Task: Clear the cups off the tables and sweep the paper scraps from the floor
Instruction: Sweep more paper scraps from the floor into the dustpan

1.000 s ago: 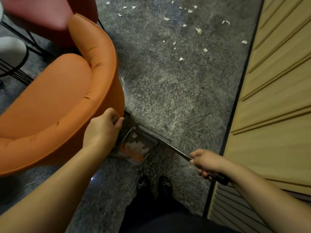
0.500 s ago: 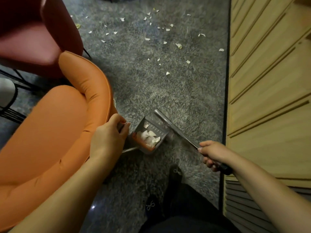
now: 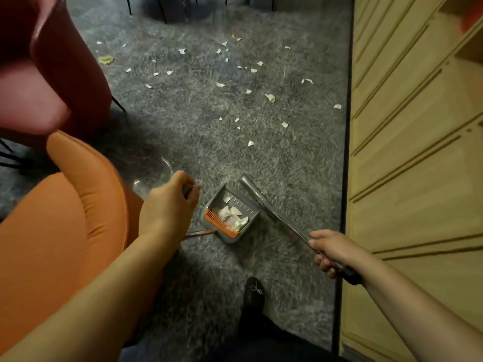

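Carpet (image 3: 261, 158): grey, shaggy pile, rough and matt, covering the floor. Paper scraps (image 3: 270, 97): thin white paper, torn and curled, scattered toward 12 o'clock on the pile. Dustpan (image 3: 230, 205): matt grey plastic, with an orange plastic comb edge; crumpled white paper inside. Handle at 3 o'clock of the dustpan (image 3: 287, 226): smooth metal shaft with dull sheen, black matt grip at the end. Orange chair (image 3: 65, 218), 9 o'clock: smooth upholstery, faint satin sheen, stitched seams. Red chair (image 3: 60, 61), 11 o'clock: similar smooth covering. Wall panel (image 3: 418, 152), 3 o'clock: pale wood, grooved, matt.
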{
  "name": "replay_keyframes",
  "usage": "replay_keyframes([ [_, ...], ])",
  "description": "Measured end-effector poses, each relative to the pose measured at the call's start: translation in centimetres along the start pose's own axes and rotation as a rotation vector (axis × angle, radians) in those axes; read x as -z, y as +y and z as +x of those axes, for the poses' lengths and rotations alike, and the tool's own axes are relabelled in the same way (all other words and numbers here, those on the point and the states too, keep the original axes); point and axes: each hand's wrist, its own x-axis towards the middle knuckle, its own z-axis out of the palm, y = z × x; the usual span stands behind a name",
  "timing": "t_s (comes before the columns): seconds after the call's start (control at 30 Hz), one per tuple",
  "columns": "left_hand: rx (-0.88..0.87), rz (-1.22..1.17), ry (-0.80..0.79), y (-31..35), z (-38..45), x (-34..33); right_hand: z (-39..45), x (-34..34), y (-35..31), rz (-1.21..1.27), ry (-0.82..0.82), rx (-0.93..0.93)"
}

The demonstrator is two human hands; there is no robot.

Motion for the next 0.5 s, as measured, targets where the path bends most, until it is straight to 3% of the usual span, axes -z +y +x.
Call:
replay_keyframes([
  [0.23, 0.064, -0.035, 0.031, 3.2, 8.8, -1.3, 4.9, 3.8, -8.7, 0.005, 0.000, -0.005],
  [0.5, 0.012, -0.001, 0.021, 5.7, 20.7, -2.5, 10.5, 5.6, -18.2, 0.070, 0.013, -0.009],
])
